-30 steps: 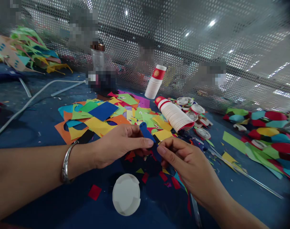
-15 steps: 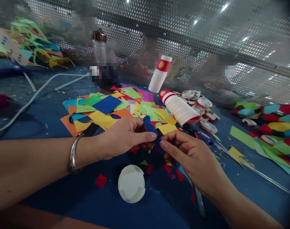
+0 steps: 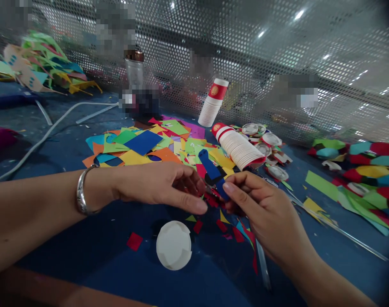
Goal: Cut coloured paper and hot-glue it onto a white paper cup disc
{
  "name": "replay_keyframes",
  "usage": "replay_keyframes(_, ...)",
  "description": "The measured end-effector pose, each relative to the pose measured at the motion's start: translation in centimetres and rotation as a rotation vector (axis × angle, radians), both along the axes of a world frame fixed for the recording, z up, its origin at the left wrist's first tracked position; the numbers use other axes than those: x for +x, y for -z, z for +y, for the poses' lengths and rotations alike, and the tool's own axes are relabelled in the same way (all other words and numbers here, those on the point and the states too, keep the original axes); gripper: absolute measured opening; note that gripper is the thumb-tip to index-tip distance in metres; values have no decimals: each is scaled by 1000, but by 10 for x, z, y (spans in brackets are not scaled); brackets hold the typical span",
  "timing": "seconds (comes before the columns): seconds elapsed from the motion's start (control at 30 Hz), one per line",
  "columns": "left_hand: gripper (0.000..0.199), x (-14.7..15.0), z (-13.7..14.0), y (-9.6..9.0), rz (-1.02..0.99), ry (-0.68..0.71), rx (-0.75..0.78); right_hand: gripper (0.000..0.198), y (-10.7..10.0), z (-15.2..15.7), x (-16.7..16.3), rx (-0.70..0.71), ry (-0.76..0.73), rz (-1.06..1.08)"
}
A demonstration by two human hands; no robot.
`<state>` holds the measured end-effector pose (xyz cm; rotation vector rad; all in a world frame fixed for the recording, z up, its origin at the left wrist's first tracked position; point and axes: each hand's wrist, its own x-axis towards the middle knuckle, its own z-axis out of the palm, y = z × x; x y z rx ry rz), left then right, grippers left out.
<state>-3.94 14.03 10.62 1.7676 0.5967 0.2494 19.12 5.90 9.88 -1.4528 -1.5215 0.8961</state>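
Between the thumb and fingers of my right hand [image 3: 248, 198] is the lower end of a blue paper strip [image 3: 210, 165]. The strip slants up to the left, with a rounded top end and a black piece partly behind its middle. My left hand [image 3: 175, 187] hovers just left of it, fingers loosely curved and apart from the thumb, holding nothing. Below the hands a white round paper piece [image 3: 173, 245], like a cup bottom with an uneven rim, lies on the blue table [image 3: 95, 260]. A small red paper square [image 3: 134, 241] lies to its left.
Behind my hands spreads a heap of coloured paper scraps [image 3: 130, 157]. One paper cup stack [image 3: 211, 104] stands tilted; another stack [image 3: 239, 147] lies on its side. Right are cut cup pieces [image 3: 277, 172], green paper strips [image 3: 322, 184] and a clear rod [image 3: 348, 244]. A white cable [image 3: 53, 125] runs left.
My left hand has let go of the blue paper strip and moved slightly left, its fingers opening. My right hand keeps the strip, now shifted a little to the right.
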Motion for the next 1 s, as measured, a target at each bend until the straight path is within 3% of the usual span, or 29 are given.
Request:
replay_keyframes(0.1,23,-6,6,-1,77,46,199,21,1,1,2,8,3,2)
replay_keyframes(0.2,22,-7,10,-1,99,-75,355,20,3,3,4,9,12,12)
replay_keyframes(0.33,29,-9,9,-6,109,-158,444,20,5,3,7,9,33,11)
replay_keyframes(0.43,36,-17,6,-13,181,-91,475,21,6,3,9,1,41,24)
replay_keyframes(0.53,14,-29,-2,-18,255,17,476,22,6,3,10,-8,55,61)
replay_keyframes(0.67,72,-36,-18,-18,301,155,533,23,6,3,9,-23,69,111)
replay_keyframes(0.73,76,-32,-26,-14,284,175,562,24,6,4,8,-32,66,136)
replay_keyframes(0.87,49,-20,-32,-4,240,96,560,21,6,2,7,-37,18,147)
replay_keyframes(1.0,51,-14,-24,3,172,-100,390,17,3,-3,6,-73,-82,118)
